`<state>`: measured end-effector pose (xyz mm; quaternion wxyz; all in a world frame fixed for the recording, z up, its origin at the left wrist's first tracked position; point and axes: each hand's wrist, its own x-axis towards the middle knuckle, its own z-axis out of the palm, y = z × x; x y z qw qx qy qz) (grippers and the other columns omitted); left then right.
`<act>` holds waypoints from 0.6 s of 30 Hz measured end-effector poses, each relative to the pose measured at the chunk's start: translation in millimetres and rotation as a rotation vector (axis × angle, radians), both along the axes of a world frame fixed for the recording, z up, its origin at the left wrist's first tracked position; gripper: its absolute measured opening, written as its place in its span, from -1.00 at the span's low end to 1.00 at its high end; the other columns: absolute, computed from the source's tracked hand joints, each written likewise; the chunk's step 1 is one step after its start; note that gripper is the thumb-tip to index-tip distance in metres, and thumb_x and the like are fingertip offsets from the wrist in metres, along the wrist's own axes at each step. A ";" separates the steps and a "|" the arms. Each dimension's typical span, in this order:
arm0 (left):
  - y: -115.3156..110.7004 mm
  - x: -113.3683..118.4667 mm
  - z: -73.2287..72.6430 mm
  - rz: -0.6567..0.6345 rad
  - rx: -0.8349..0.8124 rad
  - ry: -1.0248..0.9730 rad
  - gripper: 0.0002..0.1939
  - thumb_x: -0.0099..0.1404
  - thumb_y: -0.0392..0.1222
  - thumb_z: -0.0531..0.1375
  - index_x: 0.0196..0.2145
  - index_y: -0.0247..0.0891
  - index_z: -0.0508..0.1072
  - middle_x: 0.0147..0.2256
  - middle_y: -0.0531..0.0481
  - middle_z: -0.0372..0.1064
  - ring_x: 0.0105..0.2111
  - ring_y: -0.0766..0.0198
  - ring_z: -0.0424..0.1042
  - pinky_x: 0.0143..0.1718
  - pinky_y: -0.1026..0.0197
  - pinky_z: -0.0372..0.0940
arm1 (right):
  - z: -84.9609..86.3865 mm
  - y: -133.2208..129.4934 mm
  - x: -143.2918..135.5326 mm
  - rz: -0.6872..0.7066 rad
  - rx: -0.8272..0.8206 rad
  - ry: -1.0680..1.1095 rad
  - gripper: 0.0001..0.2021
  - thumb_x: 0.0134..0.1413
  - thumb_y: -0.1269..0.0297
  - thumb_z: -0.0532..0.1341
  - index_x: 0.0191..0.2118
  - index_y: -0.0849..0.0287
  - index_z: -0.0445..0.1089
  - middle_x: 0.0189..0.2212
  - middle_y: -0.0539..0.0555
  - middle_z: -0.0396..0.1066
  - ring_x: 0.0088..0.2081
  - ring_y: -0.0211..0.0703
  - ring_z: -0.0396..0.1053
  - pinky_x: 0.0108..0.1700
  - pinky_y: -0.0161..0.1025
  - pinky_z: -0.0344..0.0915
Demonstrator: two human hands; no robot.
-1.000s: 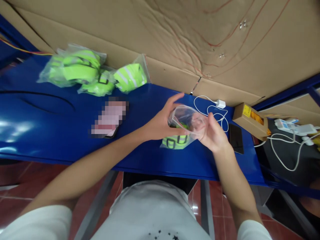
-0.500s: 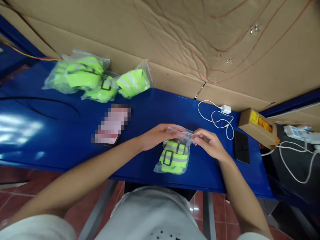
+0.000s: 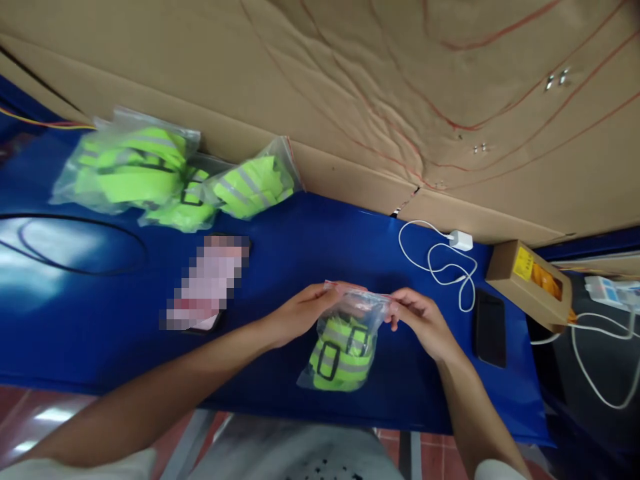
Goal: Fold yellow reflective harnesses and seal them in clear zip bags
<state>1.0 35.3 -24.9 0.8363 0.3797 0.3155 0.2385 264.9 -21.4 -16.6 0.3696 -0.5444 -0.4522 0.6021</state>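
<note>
A clear zip-lock bag (image 3: 376, 312) with a red-edged top lies near the front of the blue table. Inside it is a folded neon-yellow reflective strap (image 3: 345, 363) with grey stripes and black buckles. My left hand (image 3: 313, 307) pinches the left part of the bag's top edge, its fingers partly behind the plastic. At the right end of that edge, my right hand (image 3: 417, 317) grips the corner between thumb and fingers. The top edge is stretched between both hands.
Several filled bags (image 3: 135, 167) of the same neon gear rest against the cardboard wall (image 3: 200, 80). A phone with a blurred screen (image 3: 210, 280) lies left. To the right are a white charger cable (image 3: 430, 267), a black phone (image 3: 491, 330) and a cardboard box (image 3: 530, 280).
The camera view has shifted, so everything sits lower. My left hand has moved toward the left end of the bag's top, which is now stretched straighter.
</note>
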 end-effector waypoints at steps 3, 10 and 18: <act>1.0 -2.6 3.5 0.000 -0.071 -0.005 -0.46 0.38 0.28 0.26 0.10 -0.14 0.60 0.02 -0.11 0.62 0.06 0.02 0.58 0.20 0.00 0.34 | -3.4 1.1 2.7 -0.045 0.011 -0.013 -0.77 0.18 0.08 0.43 -0.28 0.13 0.52 -0.43 0.02 0.53 -0.45 -0.24 0.45 -0.41 -0.29 0.41; 2.3 0.1 7.2 -0.005 -0.021 0.052 -0.55 0.34 0.08 0.38 0.11 -0.13 0.58 0.02 -0.10 0.61 0.05 0.07 0.58 0.19 0.05 0.34 | -23.0 -0.3 -3.8 -0.099 0.180 -0.053 -0.80 0.21 0.13 0.40 -0.32 0.11 0.48 -0.32 0.05 0.49 -0.43 -0.28 0.39 -0.44 -0.32 0.35; 12.8 5.7 -13.6 0.030 -0.182 -0.018 -0.54 0.29 -0.01 0.43 0.06 -0.27 0.57 -0.10 -0.18 0.65 -0.09 0.10 0.64 0.05 0.10 0.41 | -24.2 -2.0 -12.0 -0.191 0.149 -0.111 -0.72 0.21 0.00 0.38 -0.31 0.11 0.46 -0.50 -0.02 0.42 -0.50 -0.25 0.36 -0.45 -0.28 0.36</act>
